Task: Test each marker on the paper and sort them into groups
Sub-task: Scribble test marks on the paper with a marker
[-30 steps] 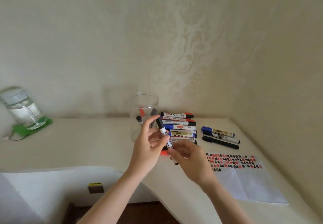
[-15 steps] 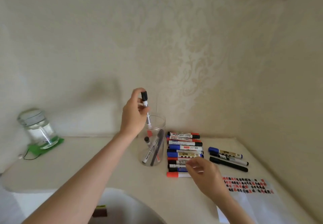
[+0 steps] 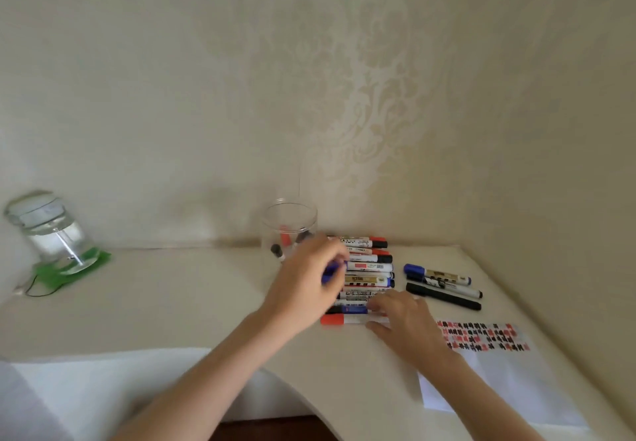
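The left hand closes its grip around a blue marker at the left end of the row of markers on the desk, while the right hand lies with relaxed fingers on the nearest markers and pinches nothing. Behind the left hand a clear jar holds a few markers, and three more lie apart to the right (these look like sorted groups). The paper carries several lines of red and black test marks. I judge the task well begun, with about ten markers left to test.
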Demonstrator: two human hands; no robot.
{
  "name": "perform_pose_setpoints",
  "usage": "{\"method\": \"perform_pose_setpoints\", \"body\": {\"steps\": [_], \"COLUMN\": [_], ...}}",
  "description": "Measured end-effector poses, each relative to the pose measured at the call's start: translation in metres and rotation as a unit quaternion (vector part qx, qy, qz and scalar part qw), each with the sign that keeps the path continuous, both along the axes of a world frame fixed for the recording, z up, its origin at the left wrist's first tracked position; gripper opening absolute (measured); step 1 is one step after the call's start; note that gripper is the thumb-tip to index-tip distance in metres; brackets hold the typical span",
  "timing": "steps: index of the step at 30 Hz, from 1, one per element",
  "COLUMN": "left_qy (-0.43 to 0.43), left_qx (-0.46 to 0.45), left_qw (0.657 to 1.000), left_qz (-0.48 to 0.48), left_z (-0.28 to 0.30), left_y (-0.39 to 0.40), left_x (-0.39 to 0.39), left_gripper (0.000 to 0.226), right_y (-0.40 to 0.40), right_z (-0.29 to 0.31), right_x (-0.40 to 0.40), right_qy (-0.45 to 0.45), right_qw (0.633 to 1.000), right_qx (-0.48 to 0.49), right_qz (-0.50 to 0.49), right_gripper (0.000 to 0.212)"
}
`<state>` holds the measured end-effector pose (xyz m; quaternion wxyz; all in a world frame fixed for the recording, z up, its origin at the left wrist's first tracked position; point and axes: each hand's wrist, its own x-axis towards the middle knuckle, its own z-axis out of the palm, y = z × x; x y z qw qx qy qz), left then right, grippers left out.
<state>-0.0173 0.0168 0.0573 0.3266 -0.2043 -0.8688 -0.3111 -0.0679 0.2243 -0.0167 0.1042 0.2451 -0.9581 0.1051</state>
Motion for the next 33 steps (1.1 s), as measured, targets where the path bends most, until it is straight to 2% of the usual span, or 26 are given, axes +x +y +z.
{"method": "perform_pose_setpoints", "body": {"steps": [4, 7, 10, 13, 15, 17, 18, 20, 21, 22, 27, 33], "left_qy": [-0.098, -0.118, -0.109, -0.078, -0.086, -0.116, -0.121, -0.128, -0.134, -0.142, -0.214, -0.234], "left_qx": [-0.051, -0.118, -0.192, -0.222, -0.180, -0.095, -0.065, -0.031, -0.024, -0.021, 0.021, 0.033], "left_qw": [0.994, 0.986, 0.973, 0.970, 0.980, 0.988, 0.989, 0.989, 0.987, 0.985, 0.961, 0.955], "left_qz": [0.000, 0.026, 0.063, 0.069, 0.017, -0.031, -0.045, -0.069, -0.083, -0.100, -0.176, -0.180], "left_z": [-0.070, -0.096, -0.103, -0.100, -0.094, -0.087, -0.083, -0.077, -0.075, -0.074, -0.077, -0.074], "left_y": [0.007, 0.008, 0.012, 0.019, 0.024, 0.032, 0.039, 0.057, 0.067, 0.077, 0.105, 0.115], "left_x": [0.003, 0.001, -0.001, -0.001, 0.001, 0.005, 0.007, 0.010, 0.012, 0.013, 0.018, 0.017], "left_gripper": [0.019, 0.026, 0.027, 0.025, 0.021, 0.025, 0.029, 0.028, 0.025, 0.022, 0.022, 0.025], "right_y": [-0.001, 0.003, 0.007, 0.008, 0.015, 0.028, 0.035, 0.043, 0.044, 0.045, 0.059, 0.078], "right_z": [-0.011, -0.021, -0.027, -0.013, 0.011, 0.038, 0.047, 0.050, 0.046, 0.040, 0.025, 0.028], "right_x": [-0.002, -0.005, -0.006, 0.006, 0.021, 0.036, 0.043, 0.054, 0.059, 0.063, 0.076, 0.075], "right_qy": [0.024, 0.043, 0.048, 0.047, -0.001, -0.089, -0.141, -0.239, -0.273, -0.291, -0.291, -0.258], "right_qw": [1.000, 0.998, 0.997, 0.995, 0.991, 0.963, 0.931, 0.832, 0.790, 0.771, 0.769, 0.792], "right_qx": [-0.007, -0.010, 0.011, -0.025, -0.111, -0.252, -0.338, -0.495, -0.541, -0.558, -0.564, -0.552], "right_qz": [0.012, 0.046, 0.061, 0.080, 0.076, 0.027, -0.010, -0.073, -0.089, -0.095, -0.071, -0.031], "right_gripper": [0.033, 0.024, 0.022, 0.022, 0.018, 0.019, 0.020, 0.022, 0.026, 0.030, 0.040, 0.021]}}
